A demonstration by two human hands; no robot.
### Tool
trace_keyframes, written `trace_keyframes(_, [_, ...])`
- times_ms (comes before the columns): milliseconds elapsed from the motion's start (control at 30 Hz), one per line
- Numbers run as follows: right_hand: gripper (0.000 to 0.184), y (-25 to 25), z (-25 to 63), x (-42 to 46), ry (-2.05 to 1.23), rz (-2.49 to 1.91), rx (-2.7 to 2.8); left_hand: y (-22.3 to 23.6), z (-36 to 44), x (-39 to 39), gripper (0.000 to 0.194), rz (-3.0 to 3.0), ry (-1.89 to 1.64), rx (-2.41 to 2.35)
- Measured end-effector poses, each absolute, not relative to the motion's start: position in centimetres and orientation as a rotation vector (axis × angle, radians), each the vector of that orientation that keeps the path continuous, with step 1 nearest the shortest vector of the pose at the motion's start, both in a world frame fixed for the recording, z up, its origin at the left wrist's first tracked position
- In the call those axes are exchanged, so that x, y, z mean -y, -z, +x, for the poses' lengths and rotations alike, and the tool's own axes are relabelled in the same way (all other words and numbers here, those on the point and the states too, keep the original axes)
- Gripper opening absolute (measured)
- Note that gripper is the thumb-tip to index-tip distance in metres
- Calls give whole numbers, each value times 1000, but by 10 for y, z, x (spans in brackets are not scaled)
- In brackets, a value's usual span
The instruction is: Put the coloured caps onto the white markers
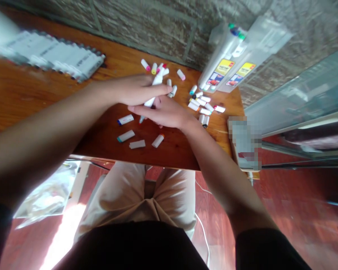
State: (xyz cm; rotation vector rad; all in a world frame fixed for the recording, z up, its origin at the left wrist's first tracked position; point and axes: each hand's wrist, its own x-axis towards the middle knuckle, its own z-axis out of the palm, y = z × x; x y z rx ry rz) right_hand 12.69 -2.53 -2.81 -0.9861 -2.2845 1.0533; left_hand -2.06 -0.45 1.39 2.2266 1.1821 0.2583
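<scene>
A white marker (158,78) slants between my two hands above the wooden table, with red near its far end and a grey tip toward me. My left hand (141,89) is closed on the marker from the left, its thumb stretched across the barrel. From the right, my right hand (167,111) closes around the lower part, touching the left; some fingers are hidden. Several loose marker caps lie around them, including a blue-ended cap (125,120), a teal-ended cap (126,136), an orange-ended cap (158,141) and a pink-ended cap (181,74).
A long row of markers (53,54) lies at the left. More caps (205,111) cluster at the right, below a clear plastic case (221,56) holding a few markers against the brick-patterned wall (146,26). The table's front edge (141,164) runs just above my lap.
</scene>
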Motion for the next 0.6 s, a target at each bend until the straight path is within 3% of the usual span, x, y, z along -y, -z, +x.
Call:
trace_keyframes(267, [43, 28, 126, 26, -1066, -1012, 2243, -11, -22, 4, 52, 2244, -318, -1105])
trace_keyframes(600, [34, 22, 126, 32, -1108, -1034, 2232, -4, -23, 0, 60, 2235, -347, -1111])
